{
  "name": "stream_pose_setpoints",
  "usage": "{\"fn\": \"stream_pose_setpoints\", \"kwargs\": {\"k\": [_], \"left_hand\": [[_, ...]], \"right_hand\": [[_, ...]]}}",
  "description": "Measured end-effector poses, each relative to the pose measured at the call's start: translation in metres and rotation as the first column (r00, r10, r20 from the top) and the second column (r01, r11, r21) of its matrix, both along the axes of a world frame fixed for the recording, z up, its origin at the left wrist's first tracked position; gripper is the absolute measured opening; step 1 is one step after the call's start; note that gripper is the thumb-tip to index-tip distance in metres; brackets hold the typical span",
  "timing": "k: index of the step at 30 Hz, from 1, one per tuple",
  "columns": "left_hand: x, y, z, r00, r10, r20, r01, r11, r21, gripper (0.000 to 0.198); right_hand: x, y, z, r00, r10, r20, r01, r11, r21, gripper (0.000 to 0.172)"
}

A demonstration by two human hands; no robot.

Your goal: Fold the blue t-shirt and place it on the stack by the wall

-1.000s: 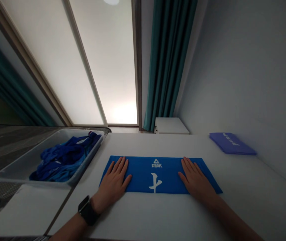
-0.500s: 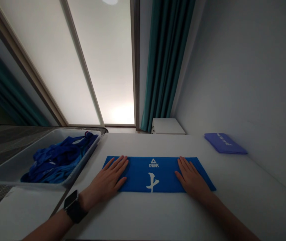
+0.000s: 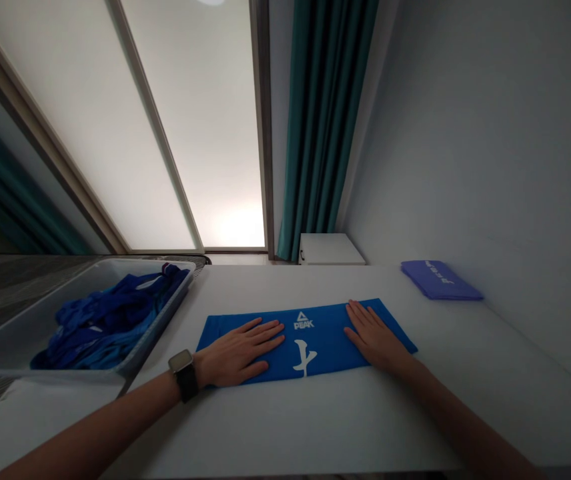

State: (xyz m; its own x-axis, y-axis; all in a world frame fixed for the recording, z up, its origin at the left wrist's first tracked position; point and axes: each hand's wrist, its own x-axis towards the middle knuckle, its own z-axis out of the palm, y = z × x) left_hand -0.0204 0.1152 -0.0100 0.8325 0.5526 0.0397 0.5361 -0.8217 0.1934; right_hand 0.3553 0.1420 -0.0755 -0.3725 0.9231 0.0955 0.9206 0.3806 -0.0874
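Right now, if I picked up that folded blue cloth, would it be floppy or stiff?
The folded blue cloth will probably flop, since it looks thin and soft. It is likely light too. If pushed, it might slide or come unfolded, because nothing but the folds seems to hold its shape.

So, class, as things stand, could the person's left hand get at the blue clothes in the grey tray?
Probably yes: the left hand lies flat on the folded blue PEAK garment, near the tray, and only the tray's rim seems to stand between it and the blue clothes.
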Motion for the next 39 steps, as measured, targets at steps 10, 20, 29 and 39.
{"fn": "stream_pose_setpoints", "kwargs": {"k": [10, 20, 29, 39], "left_hand": [[0.005, 0.017, 0.018, 0.995, -0.084, -0.058, 0.070, 0.976, -0.208, 0.056], [0.008, 0.020, 0.007, 0.982, -0.185, -0.025, 0.176, 0.963, -0.206, 0.061], [0.020, -0.012, -0.012, 0.999, 0.022, 0.024, -0.020, 0.994, -0.104, 0.061], [0.023, -0.005, -0.011, 0.998, -0.007, 0.057, 0.006, 1.000, 0.010, 0.058]], "right_hand": [[-0.075, -0.026, 0.021, 0.958, -0.279, -0.066, 0.271, 0.956, -0.110, 0.078], [-0.089, -0.027, 0.016, 0.977, -0.210, -0.041, 0.203, 0.970, -0.135, 0.083], [-0.069, 0.019, 0.018, 0.996, 0.066, -0.061, -0.073, 0.989, -0.128, 0.081], [-0.087, 0.039, 0.023, 0.963, -0.227, -0.145, 0.195, 0.959, -0.206, 0.075]]}}
